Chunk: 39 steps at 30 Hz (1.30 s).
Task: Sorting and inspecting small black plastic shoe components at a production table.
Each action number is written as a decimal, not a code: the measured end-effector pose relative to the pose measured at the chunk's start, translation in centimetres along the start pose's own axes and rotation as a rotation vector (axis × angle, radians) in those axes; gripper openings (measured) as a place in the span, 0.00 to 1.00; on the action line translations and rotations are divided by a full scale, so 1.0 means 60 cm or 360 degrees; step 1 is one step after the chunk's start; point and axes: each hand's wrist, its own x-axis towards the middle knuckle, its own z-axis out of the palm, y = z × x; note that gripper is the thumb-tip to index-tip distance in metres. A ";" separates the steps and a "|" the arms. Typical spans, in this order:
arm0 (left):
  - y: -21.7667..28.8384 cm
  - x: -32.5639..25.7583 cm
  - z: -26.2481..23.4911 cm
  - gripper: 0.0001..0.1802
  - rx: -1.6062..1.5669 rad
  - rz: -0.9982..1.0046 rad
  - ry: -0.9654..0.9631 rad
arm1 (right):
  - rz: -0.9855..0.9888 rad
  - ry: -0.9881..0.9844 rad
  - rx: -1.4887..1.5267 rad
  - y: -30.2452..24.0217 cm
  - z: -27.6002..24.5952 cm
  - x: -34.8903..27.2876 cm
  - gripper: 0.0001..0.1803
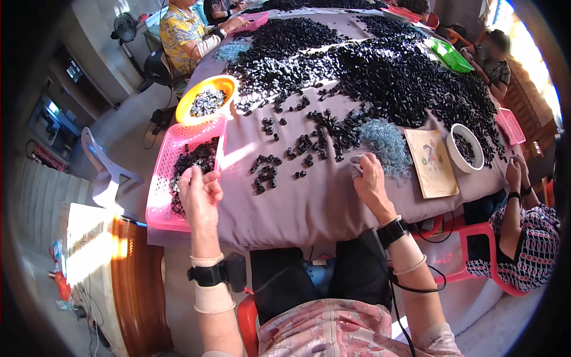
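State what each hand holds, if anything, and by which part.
Cannot tell: no held thing shows clearly at the left hand, by the pink basket, or the right hand.

Pink patterned top (327,336); black trousers (276,276); pale forearm bands (214,299); black wrist straps (391,232); thin black cable (425,291)

Left arm (217,324): comes up from the bottom, almost straight.
Left wrist (205,233): in line with the arm, hardly bent.
Left hand (201,193): up high, farther left than the other one.
Left fingers (213,191): bent and a bit apart; too small to see what the tips do.
Right arm (421,297): slants up and to the left.
Right wrist (385,210): also leans left.
Right hand (372,181): back side showing, well apart from the left hand.
Right fingers (369,160): curled, close together.
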 end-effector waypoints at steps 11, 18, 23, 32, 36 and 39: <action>-0.170 0.007 0.010 0.09 0.1253 0.0470 -0.0068 | -0.0076 -0.0158 -0.0139 0.005 0.002 0.009 0.14; -0.198 -0.002 0.018 0.16 0.1765 0.1101 -0.0264 | -0.0175 -0.0177 -0.0069 0.003 0.006 0.077 0.16; -0.202 -0.006 0.024 0.23 0.1953 0.1038 -0.0245 | -0.0096 -0.0183 -0.0213 0.028 0.006 0.161 0.12; -0.200 -0.005 0.036 0.30 0.2286 0.0962 -0.0180 | 0.0420 -0.0131 -0.0736 0.111 -0.002 0.297 0.18; -0.199 -0.006 0.038 0.32 0.2381 0.0967 -0.0243 | 0.0474 0.0029 -0.0853 0.140 -0.017 0.334 0.24; -0.196 -0.008 0.040 0.32 0.2385 0.0909 -0.0303 | 0.0602 -0.0018 -0.0893 0.150 -0.019 0.361 0.27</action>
